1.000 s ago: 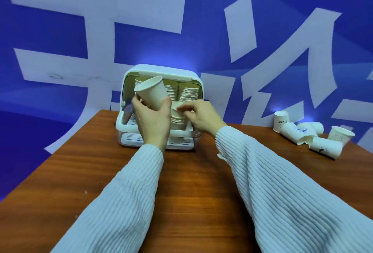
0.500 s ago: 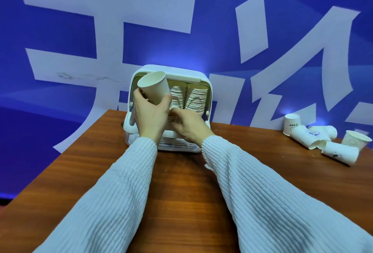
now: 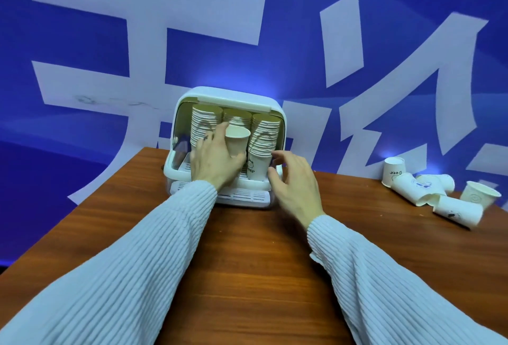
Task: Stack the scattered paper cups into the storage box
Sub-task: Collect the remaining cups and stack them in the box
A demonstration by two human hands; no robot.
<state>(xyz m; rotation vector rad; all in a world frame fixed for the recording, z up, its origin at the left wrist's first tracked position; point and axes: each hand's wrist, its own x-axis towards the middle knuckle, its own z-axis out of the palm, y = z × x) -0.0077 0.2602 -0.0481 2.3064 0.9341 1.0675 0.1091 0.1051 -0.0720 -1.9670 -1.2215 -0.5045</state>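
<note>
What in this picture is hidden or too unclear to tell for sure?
All in the head view:
- Middle stack in the box: its lower part is hidden by the left hand and the cup it holds.
- Box floor: mostly covered by hands and stacks.
- Right hand: blurred, so whether it touches the right stack is unclear.
- Loose cups: prints too small to read, and overlap makes the count uncertain.

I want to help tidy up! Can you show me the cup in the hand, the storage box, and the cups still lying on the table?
held cup [image 3: 236, 141], head view, on its side wall.
storage box [image 3: 233, 95], head view, on its white top.
scattered cups [image 3: 457, 208], head view, on the side of one tipped cup.
</note>
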